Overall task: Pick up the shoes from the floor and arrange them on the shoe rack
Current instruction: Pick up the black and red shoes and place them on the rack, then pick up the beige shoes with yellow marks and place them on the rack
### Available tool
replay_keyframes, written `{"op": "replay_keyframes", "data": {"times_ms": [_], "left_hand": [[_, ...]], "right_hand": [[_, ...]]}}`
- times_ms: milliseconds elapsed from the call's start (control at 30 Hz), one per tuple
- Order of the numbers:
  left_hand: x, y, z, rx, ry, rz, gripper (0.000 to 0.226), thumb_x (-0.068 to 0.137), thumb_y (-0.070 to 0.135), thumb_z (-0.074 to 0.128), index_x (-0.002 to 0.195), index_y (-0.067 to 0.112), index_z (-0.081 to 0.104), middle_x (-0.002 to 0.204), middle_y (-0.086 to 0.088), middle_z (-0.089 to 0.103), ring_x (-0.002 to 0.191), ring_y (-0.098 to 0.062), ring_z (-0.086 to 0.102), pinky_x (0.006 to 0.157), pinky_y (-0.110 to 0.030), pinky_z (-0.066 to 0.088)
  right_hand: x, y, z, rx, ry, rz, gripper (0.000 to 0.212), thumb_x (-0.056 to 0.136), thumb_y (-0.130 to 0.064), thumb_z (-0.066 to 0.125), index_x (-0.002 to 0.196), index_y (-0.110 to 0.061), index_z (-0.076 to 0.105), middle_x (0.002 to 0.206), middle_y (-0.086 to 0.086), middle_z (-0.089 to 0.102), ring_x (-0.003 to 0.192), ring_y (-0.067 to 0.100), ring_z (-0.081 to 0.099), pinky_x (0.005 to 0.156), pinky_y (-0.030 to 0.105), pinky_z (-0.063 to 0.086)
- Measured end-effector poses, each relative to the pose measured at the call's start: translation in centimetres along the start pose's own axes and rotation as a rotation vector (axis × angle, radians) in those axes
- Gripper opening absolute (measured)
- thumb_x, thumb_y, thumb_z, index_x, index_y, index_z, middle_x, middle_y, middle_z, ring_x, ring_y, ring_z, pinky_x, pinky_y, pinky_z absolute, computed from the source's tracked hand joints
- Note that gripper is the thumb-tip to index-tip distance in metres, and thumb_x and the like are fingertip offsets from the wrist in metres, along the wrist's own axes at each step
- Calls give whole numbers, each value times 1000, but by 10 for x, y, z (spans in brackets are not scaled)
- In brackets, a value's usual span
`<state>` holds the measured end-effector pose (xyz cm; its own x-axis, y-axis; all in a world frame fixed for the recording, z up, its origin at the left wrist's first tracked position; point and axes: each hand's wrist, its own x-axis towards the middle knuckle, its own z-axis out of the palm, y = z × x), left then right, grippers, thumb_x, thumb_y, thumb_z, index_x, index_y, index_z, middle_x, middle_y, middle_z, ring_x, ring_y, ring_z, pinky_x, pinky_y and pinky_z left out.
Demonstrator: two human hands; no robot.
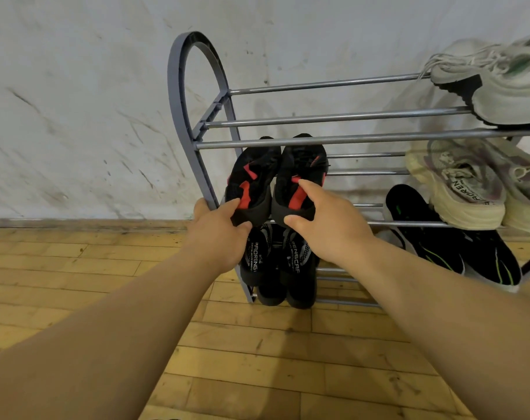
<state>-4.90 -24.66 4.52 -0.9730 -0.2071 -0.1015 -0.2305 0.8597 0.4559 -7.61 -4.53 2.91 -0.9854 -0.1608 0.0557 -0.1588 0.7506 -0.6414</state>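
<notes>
Your arms stretch forward and down. Your left hand [218,237] pinches the heel of the left black-and-red shoe [253,174], thumb under, fingers on top. Your right hand [330,228] grips the right black-and-red shoe [303,165] the same way. Both shoes sit side by side at the shoe rack's [179,86] left end, below the top bars, toes toward the wall [76,101].

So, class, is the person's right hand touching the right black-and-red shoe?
Touching. The head view shows the right hand gripping the right black-and-red shoe at its heel, thumb beneath and forefinger on top.
</notes>
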Motion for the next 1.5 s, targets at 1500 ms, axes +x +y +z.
{"op": "replay_keyframes", "data": {"times_ms": [1500], "left_hand": [[-435, -401, 197, -477, -215, -987, 70, 88, 47, 72, 152, 37, 45, 135, 4, 66, 119, -19, 64, 97, -33, 53]], "right_hand": [[-256, -252, 282, -910, -1417, -646, 100, 91, -63, 64, 165, -32, 5, 164, 6, 36, 143, 32, 43, 110, 45, 45]]}}
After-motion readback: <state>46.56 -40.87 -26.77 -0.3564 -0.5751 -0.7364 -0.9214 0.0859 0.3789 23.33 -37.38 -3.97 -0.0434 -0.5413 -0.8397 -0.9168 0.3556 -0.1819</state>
